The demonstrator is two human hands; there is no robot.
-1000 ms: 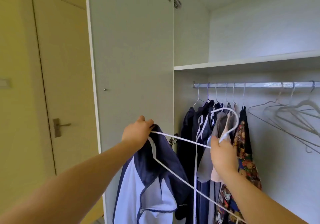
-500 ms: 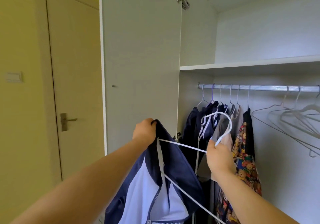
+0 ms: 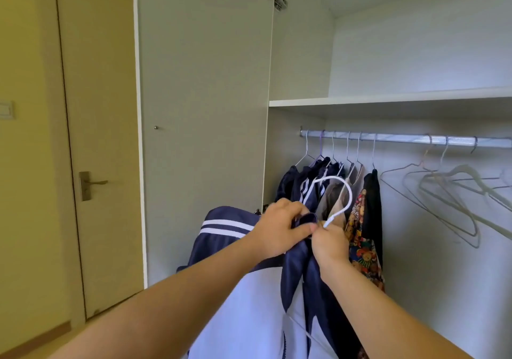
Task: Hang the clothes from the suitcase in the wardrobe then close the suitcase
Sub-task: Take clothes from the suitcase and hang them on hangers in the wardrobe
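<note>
A navy and white jacket point(image 3: 238, 297) hangs from my hands in front of the open wardrobe. My left hand point(image 3: 279, 231) pinches its dark collar near the neck of a white hanger point(image 3: 342, 192). My right hand point(image 3: 331, 243) grips that hanger just below its hook. The hook curves up in front of the clothes hung on the rail point(image 3: 401, 140). The suitcase is out of view.
Several garments point(image 3: 365, 220) hang at the left end of the rail, and empty wire hangers point(image 3: 448, 192) hang to the right. A shelf point(image 3: 388, 99) sits above the rail. The wardrobe door point(image 3: 202, 114) stands open on the left, beside a room door point(image 3: 94, 164).
My left hand has moved right, bringing the jacket collar up to the hanger's neck beside my right hand. The jacket now covers the hanger's arm. The view has shifted slightly.
</note>
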